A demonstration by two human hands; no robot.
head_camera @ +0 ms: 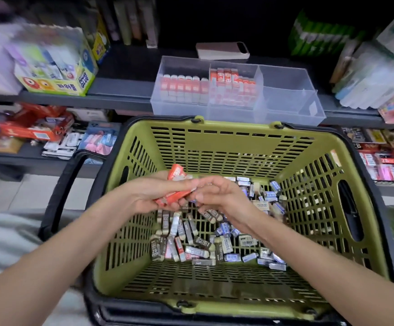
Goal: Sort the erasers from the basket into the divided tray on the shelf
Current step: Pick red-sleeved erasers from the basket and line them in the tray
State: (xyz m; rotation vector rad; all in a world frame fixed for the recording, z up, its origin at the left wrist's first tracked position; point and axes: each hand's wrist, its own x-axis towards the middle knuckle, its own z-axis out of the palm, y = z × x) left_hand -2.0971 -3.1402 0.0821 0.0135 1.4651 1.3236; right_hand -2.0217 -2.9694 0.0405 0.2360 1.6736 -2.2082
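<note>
A green basket (226, 135) with black handles stands in front of me, and several brown, blue and red-sleeved erasers (205, 243) lie on its floor. My left hand (158, 194) holds a bunch of red-sleeved erasers (176, 184) above the basket. My right hand (217, 194) meets it, fingers curled at the bunch's right end; what they pinch is blurred. On the shelf behind, the clear divided tray (292, 100) has red erasers standing in its left and middle compartments. Its right compartments look bare.
A glue box (57, 74) stands on the shelf to the left, and wrapped packs (374, 81) crowd its right end. A flat pink-white case (222, 51) lies behind the tray. Lower shelves hold more stationery on both sides.
</note>
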